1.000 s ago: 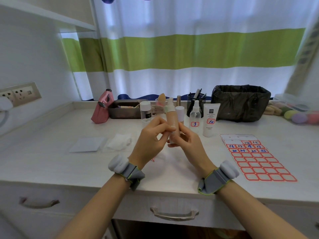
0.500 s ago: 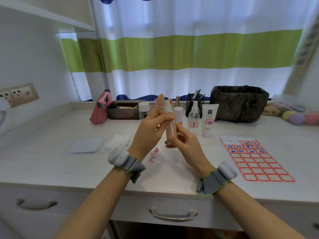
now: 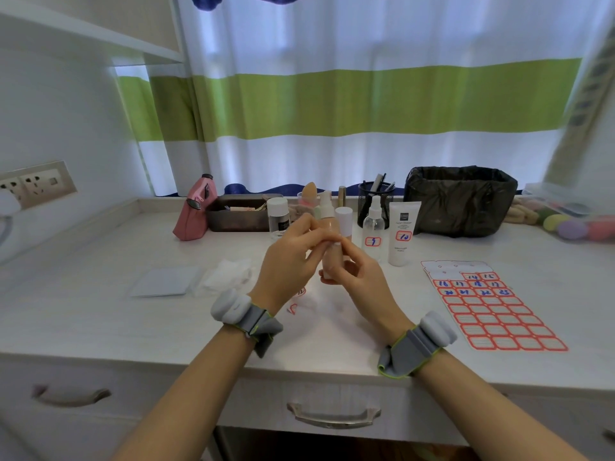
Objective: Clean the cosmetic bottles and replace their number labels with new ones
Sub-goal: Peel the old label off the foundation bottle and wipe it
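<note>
A peach-coloured pump bottle (image 3: 329,247) stands upright above the desk middle, held between both hands. My right hand (image 3: 356,271) grips its lower body from the right. My left hand (image 3: 293,257) pinches at the bottle's front with thumb and forefinger. Behind stand a clear spray bottle (image 3: 373,227) labelled 5, a white tube (image 3: 402,234) labelled 10, a white-capped bottle (image 3: 344,221) and a small dark bottle (image 3: 278,216). A red-bordered label sheet (image 3: 492,307) lies at the right. Peeled old labels (image 3: 298,299) lie on the desk beneath my left wrist.
A white wipe (image 3: 226,276) and a flat white packet (image 3: 164,281) lie on the left of the desk. At the back are a pink pouch (image 3: 194,211), a brown tray (image 3: 239,212), a mesh pen cup (image 3: 377,194) and a black-lined bin (image 3: 461,197). Coloured sponges (image 3: 572,224) sit far right.
The bottle and both hands rose a little and shifted slightly left. My left fingers moved along the bottle's front while the right hand kept its grip.
</note>
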The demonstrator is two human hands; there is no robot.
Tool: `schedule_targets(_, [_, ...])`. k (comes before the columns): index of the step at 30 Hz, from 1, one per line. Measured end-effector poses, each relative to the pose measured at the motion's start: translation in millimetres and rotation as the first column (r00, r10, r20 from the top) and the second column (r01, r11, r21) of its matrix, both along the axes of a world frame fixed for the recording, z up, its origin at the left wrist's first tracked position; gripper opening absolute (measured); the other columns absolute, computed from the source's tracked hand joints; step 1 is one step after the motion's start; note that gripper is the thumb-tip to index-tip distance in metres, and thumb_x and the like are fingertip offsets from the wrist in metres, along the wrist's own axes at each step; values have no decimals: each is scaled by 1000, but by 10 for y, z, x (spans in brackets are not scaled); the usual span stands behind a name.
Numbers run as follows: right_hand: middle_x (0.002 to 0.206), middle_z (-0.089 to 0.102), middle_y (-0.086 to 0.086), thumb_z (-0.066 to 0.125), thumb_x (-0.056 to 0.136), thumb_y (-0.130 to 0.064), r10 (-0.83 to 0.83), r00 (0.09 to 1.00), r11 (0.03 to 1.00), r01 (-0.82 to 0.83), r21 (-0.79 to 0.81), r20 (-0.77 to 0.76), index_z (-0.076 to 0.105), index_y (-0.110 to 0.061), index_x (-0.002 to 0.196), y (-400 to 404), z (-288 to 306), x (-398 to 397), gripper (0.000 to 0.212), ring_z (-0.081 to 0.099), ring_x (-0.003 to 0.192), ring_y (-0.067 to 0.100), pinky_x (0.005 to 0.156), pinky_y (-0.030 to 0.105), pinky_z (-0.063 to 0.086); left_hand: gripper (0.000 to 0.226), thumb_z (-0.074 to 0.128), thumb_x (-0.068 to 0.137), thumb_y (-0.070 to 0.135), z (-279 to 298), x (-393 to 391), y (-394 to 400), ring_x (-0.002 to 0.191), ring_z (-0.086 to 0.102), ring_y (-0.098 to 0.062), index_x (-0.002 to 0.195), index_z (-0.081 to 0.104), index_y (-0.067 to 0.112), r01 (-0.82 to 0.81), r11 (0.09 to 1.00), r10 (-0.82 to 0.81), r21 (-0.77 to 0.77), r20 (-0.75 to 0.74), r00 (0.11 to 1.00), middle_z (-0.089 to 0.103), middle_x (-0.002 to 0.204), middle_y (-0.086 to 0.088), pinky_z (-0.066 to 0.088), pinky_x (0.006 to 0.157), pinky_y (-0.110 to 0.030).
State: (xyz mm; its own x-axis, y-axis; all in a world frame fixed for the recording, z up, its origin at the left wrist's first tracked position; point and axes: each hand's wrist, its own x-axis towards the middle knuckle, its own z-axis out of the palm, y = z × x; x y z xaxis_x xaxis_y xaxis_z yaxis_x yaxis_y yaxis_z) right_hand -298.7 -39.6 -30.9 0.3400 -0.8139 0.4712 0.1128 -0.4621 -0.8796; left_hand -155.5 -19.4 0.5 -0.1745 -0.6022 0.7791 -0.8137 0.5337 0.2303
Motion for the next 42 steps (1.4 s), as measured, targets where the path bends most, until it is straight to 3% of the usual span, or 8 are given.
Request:
schedule_targets(7, [103,62,5,53,96,-16,30,1000,1000,-30,3,9,53,-20,129,45,33,-3,33,68,87,26,77,34,59,20,57,91,12,37,9,22,84,49,-1,107,68,15,36,999,-33,22,-130,991,52,95,5,39,70,-3])
schedule_targets(13, [110,64,11,58,92,-18,24,1000,1000,-24,8,-4,51,-10,133,22,9,-17,43,67,90,24,76,34,58,20,57,89,10,-135,38,104,82,51,-5,106,68,13,123,991,-118,60,-77,990,57,96,0,40,69,-5])
schedule_targets(19, [107,64,10,54,95,-13,11,1000,1000,-11,4,-7,52,-11,133,16,5,-21,37,68,87,21,76,32,58,25,49,92,28,-75,47,58,80,51,-7,109,66,19,75,995,-74,67,-13,997,57,98,0,43,67,-10])
schedule_targets(24, [105,61,3,58,92,-9,23,1000,1000,-23,15,-5,50,-20,131,33,23,-10,41,68,87,24,76,32,58,23,55,93,16,39,51,-18,86,50,-6,112,66,21,22,998,-14,65,-123,992,56,99,-1,40,69,-9])
schedule_targets(27, [107,61,5,58,92,-8,23,1000,999,-23,24,-3,50,-16,133,27,15,-8,43,68,86,25,76,33,58,23,56,92,14,30,31,-7,87,51,-8,112,66,20,44,997,-35,59,-154,987,52,98,5,41,69,-6])
schedule_targets(35, [112,64,12,56,94,-9,16,1000,1000,-16,19,-17,49,-9,135,22,12,-21,42,68,91,25,76,36,59,24,54,89,18,-94,27,88,82,51,-7,109,68,18,129,988,-121,84,-96,988,53,97,4,38,64,-6])
schedule_targets(42, [110,63,8,62,91,-20,22,1000,998,-22,55,8,50,-10,135,31,32,-21,46,69,87,24,76,35,58,23,55,92,15,-18,35,21,83,49,-4,112,65,23,68,994,-60,81,-96,994,49,98,10,42,67,-7])
